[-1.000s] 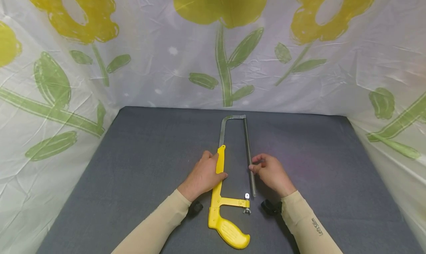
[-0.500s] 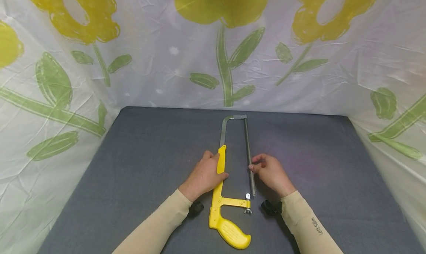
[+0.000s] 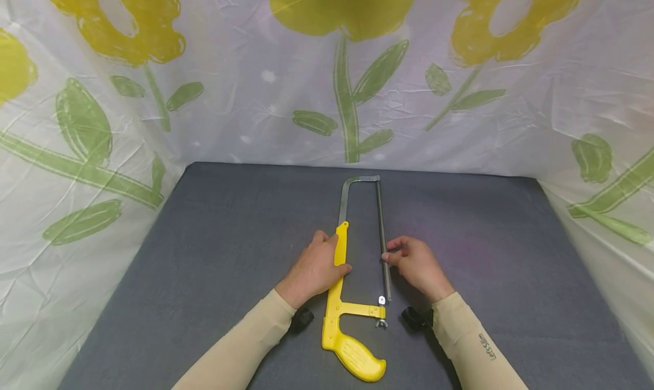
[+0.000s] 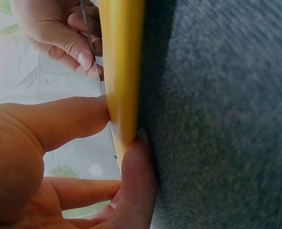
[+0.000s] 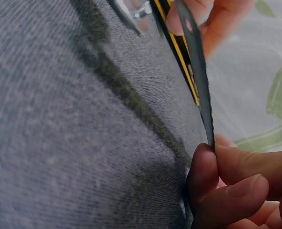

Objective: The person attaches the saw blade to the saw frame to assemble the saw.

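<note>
A hacksaw with a yellow frame [image 3: 334, 296] and silver front bow lies on the dark cloth, its handle toward me. My left hand [image 3: 317, 265] grips the yellow bar of the frame between thumb and fingers. A thin saw blade [image 3: 382, 225] runs from the far end of the bow back toward me. My right hand [image 3: 418, 265] pinches this blade; in the right wrist view the thumb [image 5: 246, 160] and a finger press on its two faces. The blade's near end, with a hole, stands apart from the blade pin [image 3: 381, 300] on the yellow cross arm, where a wing nut [image 3: 381, 323] sits.
The dark grey cloth [image 3: 230, 237] covers the table. A white curtain [image 3: 230, 123] with yellow flowers hangs behind and on both sides. Black wrist devices [image 3: 302, 320] show beneath both wrists.
The view shifts very slightly. Both hands keep their hold on the frame and the blade, with no other visible movement.
</note>
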The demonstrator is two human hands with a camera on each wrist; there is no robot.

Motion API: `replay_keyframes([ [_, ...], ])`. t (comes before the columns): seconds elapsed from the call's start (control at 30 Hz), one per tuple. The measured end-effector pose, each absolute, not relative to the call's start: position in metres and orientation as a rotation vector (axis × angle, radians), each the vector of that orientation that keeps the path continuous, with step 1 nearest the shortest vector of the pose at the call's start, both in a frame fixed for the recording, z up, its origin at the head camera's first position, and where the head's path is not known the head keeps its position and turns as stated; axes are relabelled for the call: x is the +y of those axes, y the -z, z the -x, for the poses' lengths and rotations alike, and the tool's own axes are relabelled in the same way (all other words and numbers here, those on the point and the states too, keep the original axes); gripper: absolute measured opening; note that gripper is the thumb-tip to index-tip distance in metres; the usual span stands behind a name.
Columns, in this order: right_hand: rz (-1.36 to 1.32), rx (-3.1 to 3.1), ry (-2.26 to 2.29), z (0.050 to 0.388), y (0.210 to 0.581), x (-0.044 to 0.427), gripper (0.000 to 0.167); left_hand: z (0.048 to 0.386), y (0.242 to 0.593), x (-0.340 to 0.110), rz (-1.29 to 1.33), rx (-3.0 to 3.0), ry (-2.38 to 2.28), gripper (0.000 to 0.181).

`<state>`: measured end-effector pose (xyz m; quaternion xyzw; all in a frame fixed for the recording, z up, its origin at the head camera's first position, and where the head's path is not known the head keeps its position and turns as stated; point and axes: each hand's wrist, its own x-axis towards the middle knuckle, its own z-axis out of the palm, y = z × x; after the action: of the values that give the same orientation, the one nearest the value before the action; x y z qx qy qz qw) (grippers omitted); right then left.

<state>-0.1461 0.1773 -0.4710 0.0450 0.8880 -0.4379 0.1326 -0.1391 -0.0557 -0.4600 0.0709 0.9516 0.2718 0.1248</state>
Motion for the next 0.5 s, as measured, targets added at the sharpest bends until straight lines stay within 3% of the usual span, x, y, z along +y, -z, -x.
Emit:
replay_keyframes([
  [0.5, -0.138, 2.640, 1.209, 0.1440, 0.4712, 0.1724, 0.026, 0.1399, 0.4603, -0.0545, -0.188, 2.773, -0.767, 0.083],
])
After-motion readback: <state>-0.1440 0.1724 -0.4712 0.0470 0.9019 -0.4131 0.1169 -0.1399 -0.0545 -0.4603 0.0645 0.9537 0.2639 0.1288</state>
